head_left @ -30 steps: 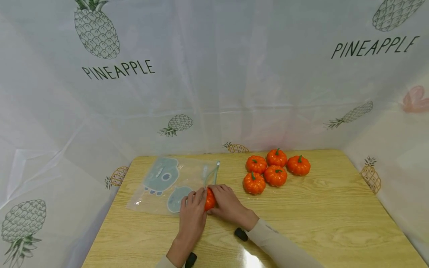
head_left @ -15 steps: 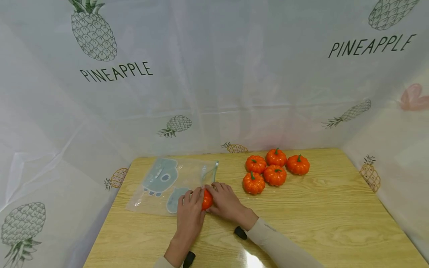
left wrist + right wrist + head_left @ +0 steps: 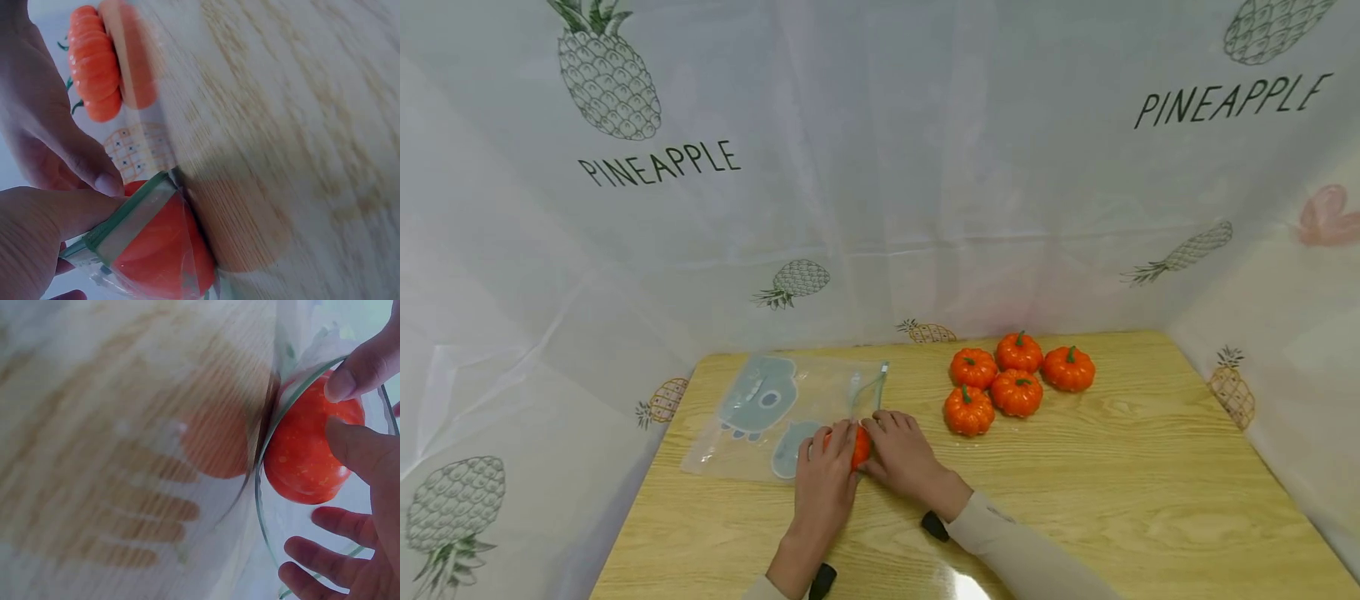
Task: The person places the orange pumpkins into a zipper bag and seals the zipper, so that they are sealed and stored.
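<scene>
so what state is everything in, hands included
bag: lying on the table, mouth open
pumpkin in the bag's mouth: partly inside, a bit showing past the edge
five other pumpkins: outside the bag, grouped close together, stems showing
left hand: pinching the bag's edge
right hand: thumb touching the pumpkin, fingers spread
cloth behind: hanging, creased

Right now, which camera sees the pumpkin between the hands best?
Right wrist view: most of that pumpkin shows, large. Head view: a small part between left hand and right hand. Left wrist view: mostly through the clear bag.
</scene>
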Available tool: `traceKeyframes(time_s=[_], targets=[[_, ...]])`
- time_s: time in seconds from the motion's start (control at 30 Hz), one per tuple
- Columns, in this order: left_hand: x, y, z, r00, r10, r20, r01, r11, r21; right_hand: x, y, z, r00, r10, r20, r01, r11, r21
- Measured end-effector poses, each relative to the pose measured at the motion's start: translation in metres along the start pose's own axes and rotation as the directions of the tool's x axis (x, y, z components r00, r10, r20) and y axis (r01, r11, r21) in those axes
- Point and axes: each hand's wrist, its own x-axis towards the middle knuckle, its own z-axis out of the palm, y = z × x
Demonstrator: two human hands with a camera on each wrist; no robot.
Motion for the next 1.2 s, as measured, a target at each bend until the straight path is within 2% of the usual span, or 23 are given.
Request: traceKeyframes(time_s=[0.27,0.47,0.7,0.9,1.2], targets=[[0.0,0.0,0.0,1.0,0.006,-0.007,-0.006,1.0,-0.008,0.005,-0.002,0.002,1.0,-0.009,0.001,0.009,1.0,0.008],[0.001,0.001,0.0,0.999,0.029,-0.032,-0.03,1.0,-0.007,0.007,-0.003,0.005,1.0,0.016,0.013,-0.016,1.0,-0.012],[0.002,0.001,0.003,0.998,0.046,-0.041,-0.046,0.999,-0.005,0.008,0.0,0.005,0.999,-0.02,0.032,0.021,1.0,-0.021],[0.003,0.0,0.004,0.999,0.028,-0.034,-0.028,0.999,-0.017,-0.004,0.01,-0.002,1.0,0.01,0.014,-0.01,1.0,0.027],[0.002,-0.004,0.005,1.0,-0.028,-0.008,0.027,0.991,-0.134,-0.032,0.034,-0.022,0.995,0.04,-0.089,-0.032,0.995,0.099]])
